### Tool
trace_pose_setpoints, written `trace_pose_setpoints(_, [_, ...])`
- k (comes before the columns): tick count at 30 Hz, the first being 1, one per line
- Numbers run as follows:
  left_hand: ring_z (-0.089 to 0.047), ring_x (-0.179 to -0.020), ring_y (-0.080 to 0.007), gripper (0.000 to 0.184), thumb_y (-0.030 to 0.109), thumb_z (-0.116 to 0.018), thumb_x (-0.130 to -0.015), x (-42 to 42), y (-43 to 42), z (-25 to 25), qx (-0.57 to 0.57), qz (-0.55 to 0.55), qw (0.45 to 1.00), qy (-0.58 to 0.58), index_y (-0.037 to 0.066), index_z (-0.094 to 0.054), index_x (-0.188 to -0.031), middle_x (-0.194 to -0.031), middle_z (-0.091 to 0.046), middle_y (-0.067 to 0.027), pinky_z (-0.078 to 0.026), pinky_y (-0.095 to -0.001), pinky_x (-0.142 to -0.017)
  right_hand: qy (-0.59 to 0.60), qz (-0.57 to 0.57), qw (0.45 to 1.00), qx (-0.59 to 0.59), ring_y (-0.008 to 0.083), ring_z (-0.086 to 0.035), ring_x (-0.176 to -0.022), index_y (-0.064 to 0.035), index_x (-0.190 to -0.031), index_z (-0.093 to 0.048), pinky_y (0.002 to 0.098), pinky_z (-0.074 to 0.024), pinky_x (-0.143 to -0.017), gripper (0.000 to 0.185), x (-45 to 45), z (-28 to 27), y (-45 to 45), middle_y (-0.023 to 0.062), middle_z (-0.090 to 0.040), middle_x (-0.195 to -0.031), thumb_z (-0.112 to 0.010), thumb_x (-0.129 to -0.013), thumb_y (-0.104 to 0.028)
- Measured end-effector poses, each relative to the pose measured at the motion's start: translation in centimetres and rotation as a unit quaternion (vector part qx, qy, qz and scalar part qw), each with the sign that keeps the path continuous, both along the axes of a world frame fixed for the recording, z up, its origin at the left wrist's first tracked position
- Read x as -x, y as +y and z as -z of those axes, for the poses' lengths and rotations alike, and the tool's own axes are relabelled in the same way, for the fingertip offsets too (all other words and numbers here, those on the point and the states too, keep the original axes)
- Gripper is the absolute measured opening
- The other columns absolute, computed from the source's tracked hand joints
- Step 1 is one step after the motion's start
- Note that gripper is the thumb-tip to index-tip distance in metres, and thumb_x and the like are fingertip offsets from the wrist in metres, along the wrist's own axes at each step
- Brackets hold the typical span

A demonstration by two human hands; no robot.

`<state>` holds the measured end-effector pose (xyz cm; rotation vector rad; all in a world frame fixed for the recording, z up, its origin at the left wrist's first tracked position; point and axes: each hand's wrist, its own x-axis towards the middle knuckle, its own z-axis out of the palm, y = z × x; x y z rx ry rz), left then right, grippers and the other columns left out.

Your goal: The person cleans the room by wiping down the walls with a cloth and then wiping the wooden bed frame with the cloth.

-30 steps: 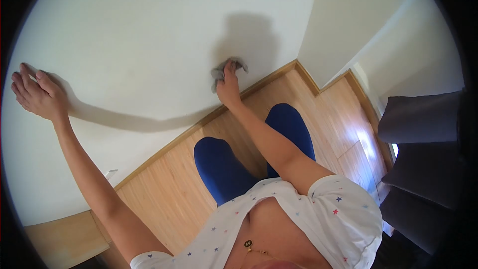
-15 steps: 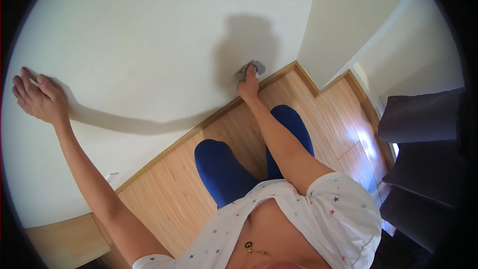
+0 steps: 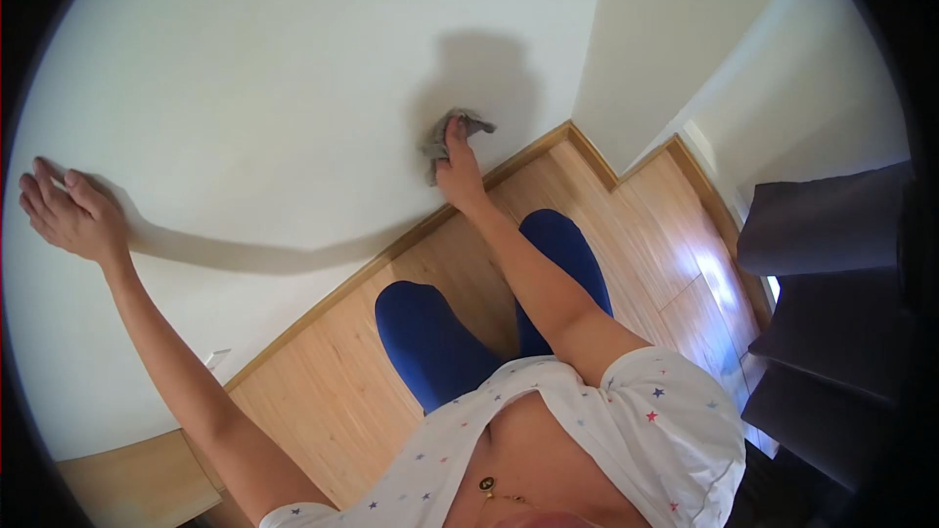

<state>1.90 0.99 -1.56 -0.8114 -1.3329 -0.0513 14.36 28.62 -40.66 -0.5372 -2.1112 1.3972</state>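
Observation:
Against the white wall (image 3: 264, 88), my right hand (image 3: 460, 171) grips a crumpled grey cloth (image 3: 437, 140), pressing it on the surface a little above the wooden baseboard. Parts of the cloth stick out on both sides of my fingers. Far to the left, my left hand (image 3: 76, 213) lies flat on the same wall with its fingers stretched out, holding nothing. My two arms are spread wide apart.
A wooden baseboard (image 3: 391, 251) runs along the wall's foot and bends round a corner at the right. Below lies a wood-plank floor (image 3: 303, 386). Dark cushioned shapes (image 3: 827, 225) stand at the right. A white wall outlet (image 3: 216, 359) is near my left forearm.
My right hand has slid left along the wall with the cloth, which now spreads out more. My left hand stays on the wall, slightly lower in view.

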Motion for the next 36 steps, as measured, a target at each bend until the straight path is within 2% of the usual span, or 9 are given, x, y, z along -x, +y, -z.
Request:
trace_pose_setpoints(2, [-0.037,-0.126,-0.0356,0.042,0.031,-0.042,-0.091,-0.1,0.3,-0.1,-0.004,0.001,1.000,-0.013,0.009,-0.053,-0.125,-0.131,-0.048,-0.0165,-0.026,-0.0461,-0.104,-0.022,0.020,1.000,0.004,0.0402,-0.033,-0.127,0.0014,-0.142,-0.008,0.0412,-0.0297,-0.105,0.077,0.3,-1.1,0.0,0.0267,-0.024,-0.142,-0.044,-0.074,-0.002])
trace_pose_setpoints(6, [-0.035,-0.128,-0.0338,0.042,0.031,-0.041,-0.092,-0.1,0.2,0.2,-0.016,-0.021,1.000,-0.013,0.010,-0.052,-0.127,-0.134,-0.045,-0.0148,-0.024,-0.0458,-0.105,-0.055,0.091,0.976,0.190,0.0428,-0.041,-0.118,-0.0009,-0.142,-0.009,0.0407,-0.0350,-0.101,0.078,0.1,1.1,4.3,0.0278,-0.022,-0.142,-0.044,-0.072,0.000])
trace_pose_setpoints(8, [-0.035,-0.129,-0.0334,0.042,0.031,-0.041,-0.093,-0.2,0.2,0.5,-0.014,-0.016,1.000,-0.017,0.010,-0.051,-0.127,-0.134,-0.045,-0.0143,-0.023,-0.0459,-0.106,-0.071,0.164,0.980,0.082,0.0438,-0.046,-0.113,-0.0025,-0.142,-0.011,0.0400,-0.0378,-0.099,0.078,2.2,7.1,7.1,0.0285,-0.022,-0.142,-0.044,-0.071,0.000])
trace_pose_setpoints(15, [-0.033,-0.130,-0.0316,0.044,0.035,-0.039,-0.094,-0.3,0.5,0.4,-0.013,-0.021,0.999,-0.030,0.010,-0.050,-0.128,-0.136,-0.043,-0.0138,-0.021,-0.0465,-0.107,0.005,0.093,0.995,-0.029,0.0437,-0.048,-0.109,-0.0049,-0.141,-0.021,0.0417,-0.0385,-0.096,0.073,0.4,-0.1,5.7,0.0235,-0.029,-0.141,-0.045,-0.072,0.000])
trace_pose_setpoints(21, [-0.033,-0.130,-0.0324,0.044,0.036,-0.038,-0.094,-0.3,0.3,0.4,-0.013,-0.021,0.999,-0.028,0.009,-0.051,-0.127,-0.136,-0.043,-0.0155,-0.022,-0.0468,-0.106,-0.129,0.147,0.960,0.200,0.0389,-0.040,-0.122,-0.0014,-0.141,-0.019,0.0396,-0.0338,-0.101,0.072,0.3,3.5,11.6,0.0241,-0.031,-0.140,-0.044,-0.073,-0.002])
trace_pose_setpoints(27, [-0.033,-0.130,-0.0336,0.046,0.037,-0.038,-0.094,-0.3,0.3,0.4,-0.005,-0.024,0.999,-0.024,0.007,-0.052,-0.126,-0.135,-0.043,-0.0166,-0.023,-0.0456,-0.106,0.009,0.083,0.996,0.003,0.0350,-0.032,-0.130,0.0006,-0.141,-0.017,0.0324,-0.0278,-0.106,0.067,-0.2,1.2,8.2,0.0258,-0.029,-0.141,-0.042,-0.079,-0.004])
trace_pose_setpoints(30, [-0.034,-0.129,-0.0336,0.046,0.037,-0.038,-0.094,-0.3,0.3,0.5,-0.004,-0.025,0.999,-0.026,0.007,-0.052,-0.126,-0.135,-0.044,-0.0166,-0.023,-0.0452,-0.107,-0.010,0.038,0.996,0.084,0.0350,-0.028,-0.132,0.0014,-0.140,-0.019,0.0326,-0.0251,-0.108,0.064,-1.0,-1.5,6.8,0.0260,-0.030,-0.140,-0.040,-0.079,-0.003])
trace_pose_setpoints(34, [-0.034,-0.129,-0.0332,0.046,0.038,-0.039,-0.094,-0.7,0.8,0.5,-0.010,-0.019,0.999,-0.030,0.007,-0.052,-0.126,-0.134,-0.045,-0.0162,-0.023,-0.0450,-0.107,-0.043,0.111,0.993,0.022,0.0422,-0.047,-0.112,-0.0047,-0.141,-0.023,0.0419,-0.0405,-0.094,0.071,-0.3,1.9,8.2,0.0234,-0.039,-0.135,-0.043,-0.073,-0.003])
trace_pose_setpoints(36, [-0.034,-0.129,-0.0330,0.046,0.038,-0.039,-0.094,-0.9,0.7,0.5,-0.009,-0.021,0.999,-0.032,0.007,-0.052,-0.125,-0.134,-0.045,-0.0161,-0.023,-0.0450,-0.107,-0.072,0.135,0.984,0.090,0.0418,-0.047,-0.112,-0.0066,-0.140,-0.025,0.0416,-0.0410,-0.094,0.070,0.5,4.1,11.1,0.0217,-0.038,-0.136,-0.044,-0.073,-0.004])
